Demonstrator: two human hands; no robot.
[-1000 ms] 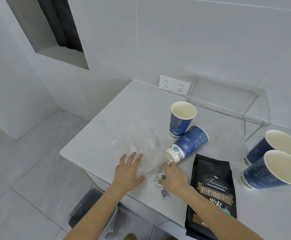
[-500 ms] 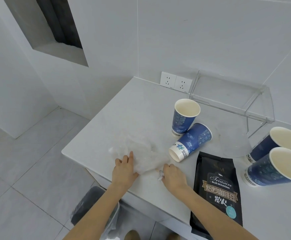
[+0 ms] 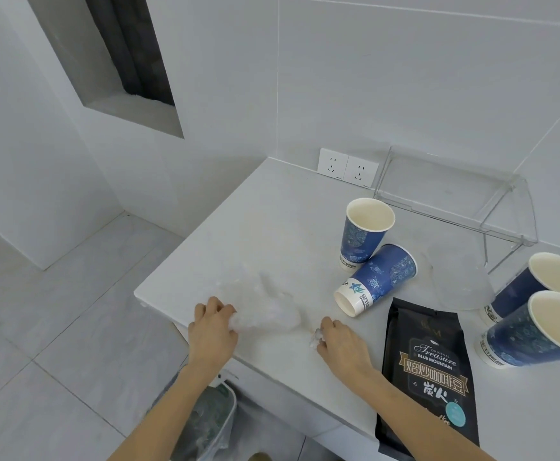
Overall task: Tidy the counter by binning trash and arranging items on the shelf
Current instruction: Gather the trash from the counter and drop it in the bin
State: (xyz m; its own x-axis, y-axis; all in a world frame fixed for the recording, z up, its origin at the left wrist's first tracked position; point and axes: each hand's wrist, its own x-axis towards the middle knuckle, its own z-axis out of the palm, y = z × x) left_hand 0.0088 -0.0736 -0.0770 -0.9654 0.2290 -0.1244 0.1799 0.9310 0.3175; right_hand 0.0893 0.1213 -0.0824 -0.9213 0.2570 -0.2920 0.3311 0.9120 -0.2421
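A crumpled clear plastic wrap lies near the counter's front left corner, and my left hand is shut on its near end. My right hand is closed on a small white crumpled scrap on the counter. One blue paper cup stands upright, and a second blue cup lies tipped on its side beside it. A black coffee bag lies flat to the right of my right arm. Below the counter edge stands the trash bin with a liner.
A clear acrylic shelf stands at the back against the wall, beside two wall sockets. Two more blue cups lie on their sides at the right. A clear plastic sheet lies in front of the shelf. The white counter ends at the left.
My left hand has gone from flat and spread on the plastic wrap to closed on it, bunching it toward the front edge. My right hand stays curled over the small scrap.
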